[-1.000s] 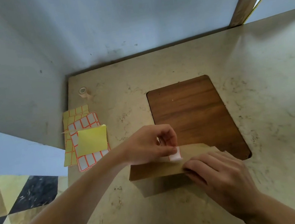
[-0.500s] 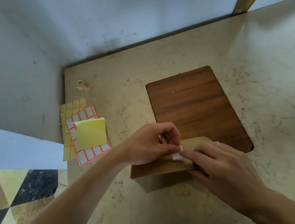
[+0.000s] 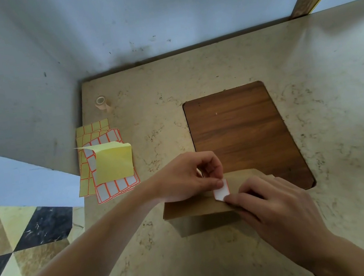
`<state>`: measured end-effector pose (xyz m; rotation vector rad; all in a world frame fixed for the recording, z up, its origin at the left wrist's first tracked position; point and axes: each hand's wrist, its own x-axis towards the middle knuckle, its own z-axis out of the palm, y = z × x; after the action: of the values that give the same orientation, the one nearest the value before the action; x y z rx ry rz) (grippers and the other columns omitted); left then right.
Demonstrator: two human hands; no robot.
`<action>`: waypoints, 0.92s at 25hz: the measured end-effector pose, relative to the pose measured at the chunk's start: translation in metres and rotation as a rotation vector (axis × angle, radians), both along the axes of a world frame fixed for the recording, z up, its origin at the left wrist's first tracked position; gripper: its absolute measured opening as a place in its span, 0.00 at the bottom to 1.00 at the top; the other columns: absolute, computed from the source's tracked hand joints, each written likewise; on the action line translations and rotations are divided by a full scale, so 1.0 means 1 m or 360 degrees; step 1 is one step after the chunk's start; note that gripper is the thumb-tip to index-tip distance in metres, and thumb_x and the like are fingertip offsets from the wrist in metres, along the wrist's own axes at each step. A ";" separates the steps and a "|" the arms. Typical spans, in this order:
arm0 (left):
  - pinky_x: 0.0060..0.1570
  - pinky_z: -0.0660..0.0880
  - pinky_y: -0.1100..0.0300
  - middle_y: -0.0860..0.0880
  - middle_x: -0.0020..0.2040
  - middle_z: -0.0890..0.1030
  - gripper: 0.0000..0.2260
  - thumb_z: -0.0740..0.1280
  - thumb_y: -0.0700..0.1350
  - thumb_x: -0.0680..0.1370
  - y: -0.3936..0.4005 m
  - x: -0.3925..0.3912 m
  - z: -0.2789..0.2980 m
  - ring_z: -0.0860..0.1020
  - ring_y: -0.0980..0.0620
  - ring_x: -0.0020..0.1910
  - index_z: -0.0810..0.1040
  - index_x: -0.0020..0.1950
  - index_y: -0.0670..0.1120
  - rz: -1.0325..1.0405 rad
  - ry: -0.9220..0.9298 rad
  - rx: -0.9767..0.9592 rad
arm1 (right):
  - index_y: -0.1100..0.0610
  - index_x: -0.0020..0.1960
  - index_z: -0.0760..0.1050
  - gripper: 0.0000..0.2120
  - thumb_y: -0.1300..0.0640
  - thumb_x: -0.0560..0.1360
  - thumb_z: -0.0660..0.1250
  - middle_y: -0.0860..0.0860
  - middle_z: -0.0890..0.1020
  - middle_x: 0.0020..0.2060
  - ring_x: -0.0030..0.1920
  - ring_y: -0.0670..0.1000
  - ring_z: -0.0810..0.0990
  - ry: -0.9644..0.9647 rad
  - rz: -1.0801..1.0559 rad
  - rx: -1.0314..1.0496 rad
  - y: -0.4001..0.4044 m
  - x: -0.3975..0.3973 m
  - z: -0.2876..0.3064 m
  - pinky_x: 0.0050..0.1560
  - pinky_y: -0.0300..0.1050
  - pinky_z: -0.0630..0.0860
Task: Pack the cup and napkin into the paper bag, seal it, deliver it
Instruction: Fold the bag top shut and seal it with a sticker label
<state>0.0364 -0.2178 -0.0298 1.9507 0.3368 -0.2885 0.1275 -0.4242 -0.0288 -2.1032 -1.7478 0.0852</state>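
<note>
Bag stands on the surface just in front of the wooden inset panel, its top folded over into a flat flap. Cup and napkin not visible — presumably inside, cannot confirm.

Label, white with a red border, lies on the flap across the fold edge. Left hand pinches its upper end between thumb and forefinger, the other fingers curled. Right hand rests on the flap, fingers fairly straight, a fingertip pressing the label's lower corner — no closed grip on that side.

Judged step: sealing, label partly stuck, delivery still to come.

Handling, as a judgement:
- Bag is thin brown paper, light, creases easily, no stiffness of its own; the folded flap will likely spring up if released before the label bonds.
- Label is small, flimsy, tacky on one side; it will curl or stick to skin if lifted. Better to rub it flat from the pressed corner outward.
- The contents probably give the bag its shape; a paper cup would crush under a hard squeeze.
- To carry, hold the body low on both sides, or support underneath, rather than by the flap, since the one label is all that holds it.

Label sheets and a tape roll lie well left of the bag.
</note>
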 end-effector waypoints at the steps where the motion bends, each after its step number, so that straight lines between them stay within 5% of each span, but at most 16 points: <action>1: 0.47 0.78 0.60 0.55 0.44 0.80 0.04 0.71 0.43 0.76 -0.001 0.000 -0.002 0.78 0.57 0.44 0.78 0.47 0.51 -0.0002 0.0027 0.0008 | 0.49 0.49 0.83 0.10 0.49 0.75 0.63 0.46 0.79 0.37 0.34 0.47 0.75 -0.0017 0.0014 0.0002 0.000 0.000 0.000 0.30 0.42 0.71; 8: 0.43 0.74 0.67 0.55 0.43 0.81 0.04 0.72 0.47 0.76 -0.005 0.001 -0.009 0.77 0.59 0.44 0.79 0.48 0.49 -0.0033 0.0087 0.0062 | 0.49 0.55 0.80 0.11 0.52 0.76 0.63 0.45 0.84 0.49 0.38 0.49 0.79 -0.0081 0.0146 -0.0032 -0.002 -0.001 -0.006 0.35 0.47 0.74; 15: 0.41 0.72 0.66 0.56 0.41 0.79 0.05 0.73 0.49 0.74 -0.010 -0.001 -0.008 0.75 0.57 0.43 0.77 0.45 0.53 -0.0115 0.0077 0.0265 | 0.48 0.60 0.79 0.15 0.57 0.76 0.61 0.43 0.84 0.46 0.36 0.50 0.74 -0.0136 0.0213 -0.0006 -0.003 -0.001 -0.007 0.35 0.46 0.71; 23: 0.41 0.70 0.59 0.57 0.43 0.73 0.13 0.67 0.63 0.74 -0.011 -0.002 -0.025 0.69 0.58 0.42 0.72 0.48 0.55 -0.0114 0.0229 0.0690 | 0.48 0.56 0.80 0.15 0.56 0.76 0.57 0.43 0.84 0.44 0.35 0.50 0.75 -0.0151 0.0214 -0.0021 -0.001 -0.005 -0.004 0.34 0.45 0.70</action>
<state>0.0348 -0.2292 -0.0550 2.3773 0.4521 -0.4317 0.1224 -0.4253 -0.0323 -2.0271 -1.9485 0.0350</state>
